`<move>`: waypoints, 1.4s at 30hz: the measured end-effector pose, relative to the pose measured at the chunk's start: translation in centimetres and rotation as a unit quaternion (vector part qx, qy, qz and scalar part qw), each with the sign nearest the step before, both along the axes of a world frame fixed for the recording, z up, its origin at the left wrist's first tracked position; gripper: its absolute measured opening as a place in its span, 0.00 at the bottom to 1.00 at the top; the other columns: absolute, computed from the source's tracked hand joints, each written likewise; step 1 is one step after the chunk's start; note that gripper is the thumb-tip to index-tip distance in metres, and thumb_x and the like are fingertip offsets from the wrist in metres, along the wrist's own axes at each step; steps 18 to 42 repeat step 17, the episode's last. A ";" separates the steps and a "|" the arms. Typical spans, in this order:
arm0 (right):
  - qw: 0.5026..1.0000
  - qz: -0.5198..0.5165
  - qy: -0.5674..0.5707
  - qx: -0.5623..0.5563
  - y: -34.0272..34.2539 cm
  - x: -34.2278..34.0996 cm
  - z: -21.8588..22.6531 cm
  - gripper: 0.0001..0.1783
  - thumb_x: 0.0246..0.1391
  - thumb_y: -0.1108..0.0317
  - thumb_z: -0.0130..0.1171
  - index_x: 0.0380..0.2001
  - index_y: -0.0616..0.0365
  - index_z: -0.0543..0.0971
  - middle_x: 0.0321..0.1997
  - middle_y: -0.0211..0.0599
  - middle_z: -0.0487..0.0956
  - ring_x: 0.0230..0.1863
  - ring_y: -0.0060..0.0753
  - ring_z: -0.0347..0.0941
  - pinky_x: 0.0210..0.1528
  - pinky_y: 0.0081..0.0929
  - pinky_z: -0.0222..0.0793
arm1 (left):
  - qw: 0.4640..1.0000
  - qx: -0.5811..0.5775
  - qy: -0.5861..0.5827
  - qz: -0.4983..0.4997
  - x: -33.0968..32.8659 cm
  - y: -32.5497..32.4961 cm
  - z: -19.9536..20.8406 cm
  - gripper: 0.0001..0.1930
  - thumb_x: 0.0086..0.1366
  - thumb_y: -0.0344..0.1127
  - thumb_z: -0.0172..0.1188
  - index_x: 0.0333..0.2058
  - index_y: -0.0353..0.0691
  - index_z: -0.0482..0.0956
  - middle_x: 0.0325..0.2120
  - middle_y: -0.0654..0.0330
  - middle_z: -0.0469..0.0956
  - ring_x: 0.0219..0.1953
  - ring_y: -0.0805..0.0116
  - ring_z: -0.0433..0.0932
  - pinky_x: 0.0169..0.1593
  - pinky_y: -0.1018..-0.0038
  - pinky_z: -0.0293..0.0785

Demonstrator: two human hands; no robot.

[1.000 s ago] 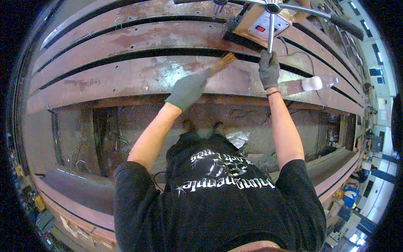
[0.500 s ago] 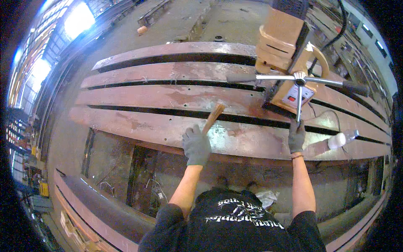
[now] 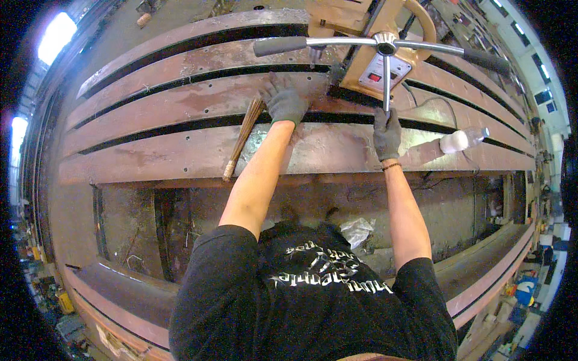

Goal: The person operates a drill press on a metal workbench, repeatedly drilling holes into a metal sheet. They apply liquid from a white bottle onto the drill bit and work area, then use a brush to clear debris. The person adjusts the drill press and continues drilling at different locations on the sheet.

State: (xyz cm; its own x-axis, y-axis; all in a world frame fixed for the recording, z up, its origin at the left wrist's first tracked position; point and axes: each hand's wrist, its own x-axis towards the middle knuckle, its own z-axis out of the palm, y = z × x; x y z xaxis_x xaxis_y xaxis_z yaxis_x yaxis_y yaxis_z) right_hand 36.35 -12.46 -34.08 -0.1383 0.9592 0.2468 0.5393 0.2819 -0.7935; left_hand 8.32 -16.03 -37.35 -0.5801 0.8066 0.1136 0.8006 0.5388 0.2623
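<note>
My left hand (image 3: 284, 103), in a dark grey glove, is open with its fingers spread over the steel beams, close to the drill's left side. The bundle-like brush (image 3: 244, 138) lies beside my left wrist on the front beam (image 3: 144, 157), its handle end near the beam's front edge. My right hand (image 3: 387, 133), also gloved, is closed round the lower spoke of the three-armed feed handle (image 3: 387, 78). That handle belongs to a tan magnetic drill (image 3: 355, 75) standing on the beams. Below its body a drill bit (image 3: 315, 55) shows only in part.
A clear plastic bottle (image 3: 465, 140) with whitish contents lies on the beams to the right. A cable (image 3: 448, 107) loops behind it. Dark slots run between the beams. Crumpled plastic (image 3: 357, 231) is on the floor by my feet.
My left hand has let go of the brush, which now lies on the beam, and has reached farther forward with fingers spread. My right hand stays on the spoke. The whole view has shifted.
</note>
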 end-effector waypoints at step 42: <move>0.996 0.035 0.028 0.080 1.8 1.6 0.1 0.19 0.68 0.53 0.61 0.35 0.58 0.72 0.24 0.32 0.70 0.27 0.24 0.63 0.30 0.31 0.65 | 0.983 0.147 -0.098 -0.050 -10.9 -7.7 8.6 0.32 0.69 0.52 0.61 0.65 0.43 0.70 0.65 0.44 0.71 0.68 0.50 0.68 0.71 0.60 0.63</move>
